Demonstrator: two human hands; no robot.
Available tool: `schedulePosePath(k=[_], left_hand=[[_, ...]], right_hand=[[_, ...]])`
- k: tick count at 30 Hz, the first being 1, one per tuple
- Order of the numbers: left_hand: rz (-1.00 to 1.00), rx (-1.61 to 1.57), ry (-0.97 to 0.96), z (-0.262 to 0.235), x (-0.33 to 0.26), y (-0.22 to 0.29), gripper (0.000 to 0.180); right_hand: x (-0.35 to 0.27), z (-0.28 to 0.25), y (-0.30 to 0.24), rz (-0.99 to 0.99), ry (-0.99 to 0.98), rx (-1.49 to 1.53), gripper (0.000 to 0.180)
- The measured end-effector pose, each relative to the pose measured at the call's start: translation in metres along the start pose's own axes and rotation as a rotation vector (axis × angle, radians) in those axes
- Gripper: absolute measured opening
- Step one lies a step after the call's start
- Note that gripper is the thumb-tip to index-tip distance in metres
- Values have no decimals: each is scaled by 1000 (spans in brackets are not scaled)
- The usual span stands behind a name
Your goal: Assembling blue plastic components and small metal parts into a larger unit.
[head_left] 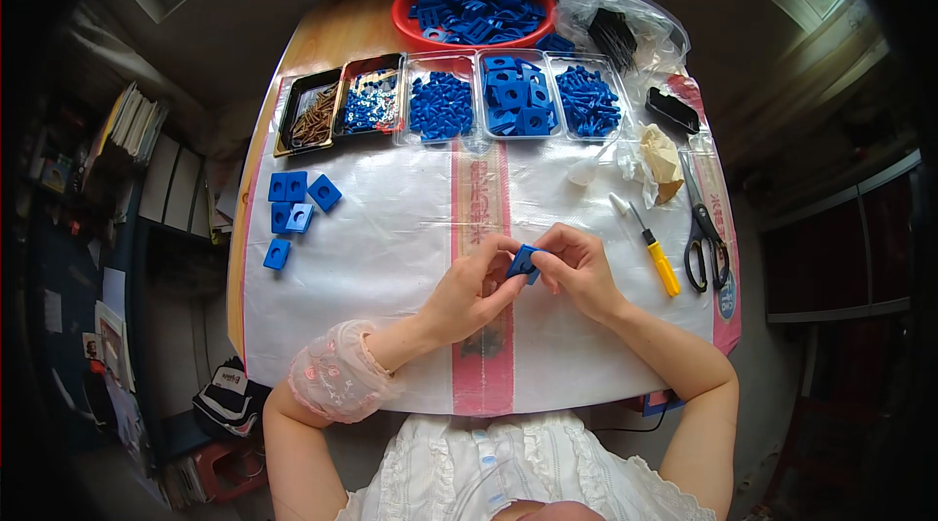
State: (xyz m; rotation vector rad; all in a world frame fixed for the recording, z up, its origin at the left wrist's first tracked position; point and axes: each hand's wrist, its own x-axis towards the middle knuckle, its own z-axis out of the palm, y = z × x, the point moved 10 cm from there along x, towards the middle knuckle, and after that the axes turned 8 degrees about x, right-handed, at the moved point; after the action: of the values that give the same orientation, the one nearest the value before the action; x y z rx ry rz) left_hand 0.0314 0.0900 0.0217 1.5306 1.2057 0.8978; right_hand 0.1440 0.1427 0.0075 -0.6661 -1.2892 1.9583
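Blue plastic, square and holed: that block [521, 263] sits just off the centre of the surface [337, 18], raised between the seated person's 2 hands. Taking the person's seat as 6 o'clock, I see the left hand [463, 289] pinching it from the 8 o'clock side, thumb and fingertips nearly closed. From 3 o'clock the right hand [581, 274] meets it, thumb on its face, fingers curled in tight.

Beneath them lies a white woven plastic sheet [376, 199] with a pink-edged stripe. Out at 9 o'clock, 6 more blue square blocks [323, 192] rest, 5 bunched and 1 a little nearer the person. A row of 5 shallow plastic trays [440, 141] spans 10 to 1 o'clock, carrying brownish screws [315, 121], small mixed bits and blue parts. Beyond, at 12, stands a round red basin [399, 18] heaped with blue pieces. Near 3 o'clock lie a yellow-handled screwdriver [663, 267] and black-handled scissors [697, 262], side by side.
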Motion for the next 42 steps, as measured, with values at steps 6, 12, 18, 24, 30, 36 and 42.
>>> schedulePosePath(k=[6, 12, 18, 24, 30, 36, 42], left_hand=[[35, -177, 18, 1, 1, 1, 23], [26, -207, 1, 1, 1, -1, 22], [34, -207, 3, 0, 1, -2, 22], [6, -217, 2, 0, 1, 0, 21], [41, -199, 9, 0, 1, -3, 22], [-7, -206, -4, 0, 1, 0, 21], [-8, -210, -4, 0, 1, 0, 21]], right_hand=[[-1, 0, 0, -10, -5, 0, 10], [-1, 1, 0, -17, -5, 1, 10], [-1, 0, 2, -14, -7, -3, 9], [-1, 0, 1, -10, -5, 0, 8], [-1, 1, 0, -19, -14, 6, 9], [-1, 2, -1, -14, -12, -6, 9], [-1, 0, 2, -12, -12, 5, 9]])
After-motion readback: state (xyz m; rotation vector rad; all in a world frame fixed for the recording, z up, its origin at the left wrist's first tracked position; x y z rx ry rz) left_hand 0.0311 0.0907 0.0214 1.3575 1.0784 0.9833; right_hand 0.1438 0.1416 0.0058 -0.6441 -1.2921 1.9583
